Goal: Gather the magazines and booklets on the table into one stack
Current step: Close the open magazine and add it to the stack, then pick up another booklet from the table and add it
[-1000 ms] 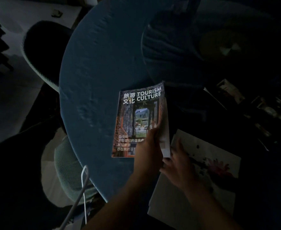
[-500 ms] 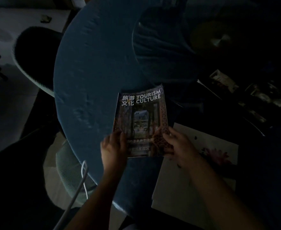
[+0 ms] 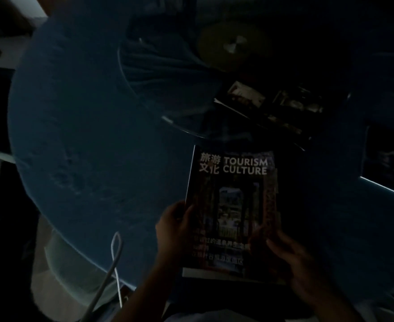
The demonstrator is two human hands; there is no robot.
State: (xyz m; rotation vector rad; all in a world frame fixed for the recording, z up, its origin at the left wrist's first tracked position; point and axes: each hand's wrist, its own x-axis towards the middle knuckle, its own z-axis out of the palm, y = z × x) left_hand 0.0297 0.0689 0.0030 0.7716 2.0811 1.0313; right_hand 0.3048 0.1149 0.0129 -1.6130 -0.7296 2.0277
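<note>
Dim blue tabletop (image 3: 86, 135): magazine (image 3: 233, 205) now gripped at both lower edges.

Shifted right since a second ago, onto the white booklet's spot; left hand (image 3: 175, 231) and right hand (image 3: 289, 254) fingers clamped on it. Stack apparently started; dark booklets (image 3: 272, 108) remain ungathered.

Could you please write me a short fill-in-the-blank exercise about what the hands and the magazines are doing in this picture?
1. The English title on the magazine reads TOURISM ____.
2. The left hand grips the magazine's ____ edge.
3. The tablecloth is ____ in colour.
4. The right hand has its thumb on the magazine's front ____.

Missing words: CULTURE; left; blue; cover.
</note>
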